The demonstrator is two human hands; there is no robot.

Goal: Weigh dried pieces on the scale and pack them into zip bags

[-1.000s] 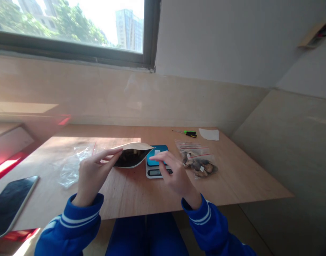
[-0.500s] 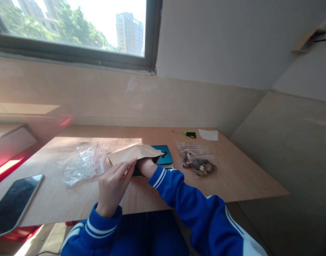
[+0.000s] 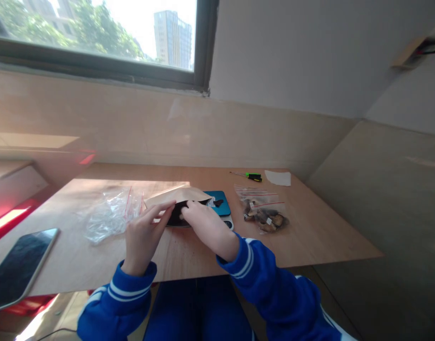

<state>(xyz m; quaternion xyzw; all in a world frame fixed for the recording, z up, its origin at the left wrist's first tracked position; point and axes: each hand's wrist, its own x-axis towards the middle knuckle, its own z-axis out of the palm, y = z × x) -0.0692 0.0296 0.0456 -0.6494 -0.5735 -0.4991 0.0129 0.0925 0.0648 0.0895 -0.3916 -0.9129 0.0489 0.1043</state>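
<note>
A brown paper bag (image 3: 182, 193) lies on its side, its dark mouth facing me. My left hand (image 3: 146, 237) pinches the upper edge of that mouth between thumb and fingers. Within the opening is my right hand (image 3: 203, 220), its fingers curled; whatever they may hold is hidden. Just right of the bag sits a kitchen scale (image 3: 222, 195) with a blue top and a pale base. On the scale rests a small dark brown piece (image 3: 219, 203), beside some clear plastic at the bag's edge.
Clear zip bags (image 3: 109, 220) lie to the left, near a large phone or tablet (image 3: 22, 265). On the right are zip bags with dark brown dried pieces (image 3: 270, 220). Farther back lie a green-and-black screwdriver (image 3: 253, 176) and white paper (image 3: 277, 178).
My right hand has drawn partly out of the bag, toward me, so its back and curled fingers show. My left hand keeps its pinch on the bag's edge, shifted slightly left.
</note>
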